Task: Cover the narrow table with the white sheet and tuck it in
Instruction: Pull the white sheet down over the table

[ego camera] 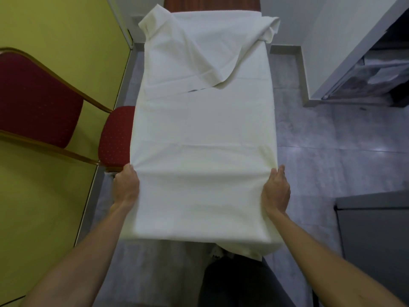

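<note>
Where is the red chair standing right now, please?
In the head view, the red chair stands left of the white sheet, beside the yellow wall, its seat just beyond the left hand.
</note>
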`<state>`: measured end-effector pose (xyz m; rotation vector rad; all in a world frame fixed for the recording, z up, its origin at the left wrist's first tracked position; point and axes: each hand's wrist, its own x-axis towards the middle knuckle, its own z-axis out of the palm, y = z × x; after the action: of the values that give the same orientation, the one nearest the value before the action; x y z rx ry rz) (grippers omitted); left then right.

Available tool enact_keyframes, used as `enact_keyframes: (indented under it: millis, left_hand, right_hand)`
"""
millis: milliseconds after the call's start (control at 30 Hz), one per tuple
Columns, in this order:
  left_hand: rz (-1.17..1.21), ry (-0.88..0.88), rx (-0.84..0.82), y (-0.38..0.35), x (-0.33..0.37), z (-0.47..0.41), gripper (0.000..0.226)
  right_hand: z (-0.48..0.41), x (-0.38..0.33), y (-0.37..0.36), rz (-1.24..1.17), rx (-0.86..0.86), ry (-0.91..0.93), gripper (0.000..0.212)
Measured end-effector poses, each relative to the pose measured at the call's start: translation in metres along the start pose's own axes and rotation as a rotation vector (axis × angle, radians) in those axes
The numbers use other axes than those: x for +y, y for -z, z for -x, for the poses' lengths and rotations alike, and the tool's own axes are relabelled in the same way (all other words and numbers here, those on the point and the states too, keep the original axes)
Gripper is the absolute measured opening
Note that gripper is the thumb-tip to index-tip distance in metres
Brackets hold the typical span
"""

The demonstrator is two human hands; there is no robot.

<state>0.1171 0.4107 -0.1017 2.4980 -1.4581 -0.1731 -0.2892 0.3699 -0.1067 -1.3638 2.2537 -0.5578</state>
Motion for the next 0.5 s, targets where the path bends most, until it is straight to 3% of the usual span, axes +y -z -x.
enact_keyframes:
  millis: [233,300,400,500]
  left_hand:
    - [0.214,0.092,-0.140,0.007,-0.001,0.021,0.024]
    - [0.219,0.117,-0.159,0.005,0.000,0.020,0.036]
    - [0.131,0.031,-0.147,-0.002,0.002,0.015,0.063]
    - [0.012,-0.104,-0.180,-0.017,0.009,0.007,0.074]
  right_hand:
    - [0.010,0.021,0.004,-0.005,-0.113,-0.037,0.062]
    - [0.005,0.020,0.004,0.043,-0.102,-0.020,0.069]
    - [-0.006,0.014,0.001,0.111,-0.074,0.132,0.071]
    - [-0.018,0.005,-0.009,0.217,-0.159,0.333,0.070]
